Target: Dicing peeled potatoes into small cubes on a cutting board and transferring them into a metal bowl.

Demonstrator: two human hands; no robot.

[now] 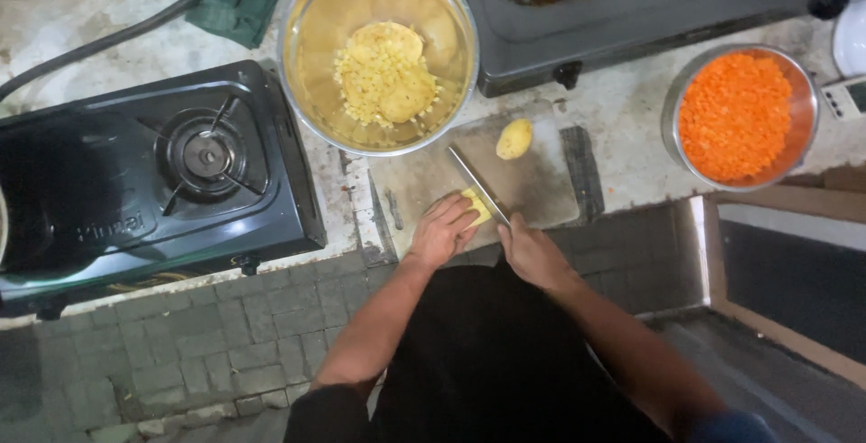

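Pinning potato piece: left hand; right hand grips knife (worn cutting board).

Pale worn counter: 2 stoves, 2 bowls, cutting board.

A pale yellow peeled potato piece lies flat on the near edge of the worn grey rectangular cutting board, half hidden under fingers. A long steel-bladed kitchen knife rests with its edge against the right side of that piece, blade slanting away toward the far left. A second, whole peeled yellow potato sits apart near the board's far edge, lying on its side.
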